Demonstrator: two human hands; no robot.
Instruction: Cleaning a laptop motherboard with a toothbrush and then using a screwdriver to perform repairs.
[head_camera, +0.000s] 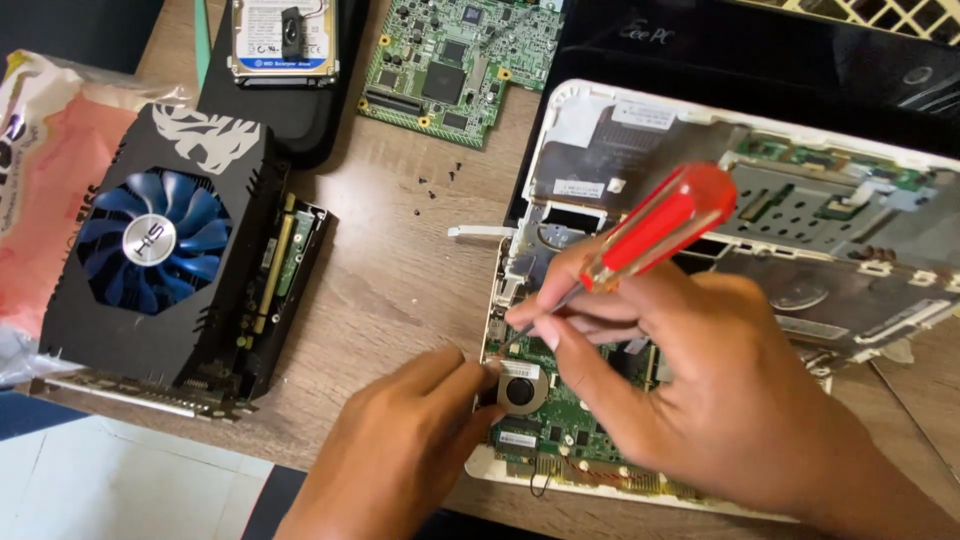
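An opened white laptop base (560, 110) lies on the wooden table, its green circuit board (560, 420) exposed. My right hand (720, 390) grips a screwdriver with a red and clear handle (660, 225); its tip points down at the board's left edge. My left hand (400, 450) rests against the laptop's left side, fingertips touching a small round cooling fan (520, 390) on the board. The laptop's metal upper frame (830, 240) is tilted up at the right.
A black graphics card with a blue fan (160, 240) lies at the left beside a pink bag (50, 200). A hard drive (285, 40) and a loose green circuit board (460, 60) sit at the back. Several tiny screws (440, 185) lie on the table (390, 280).
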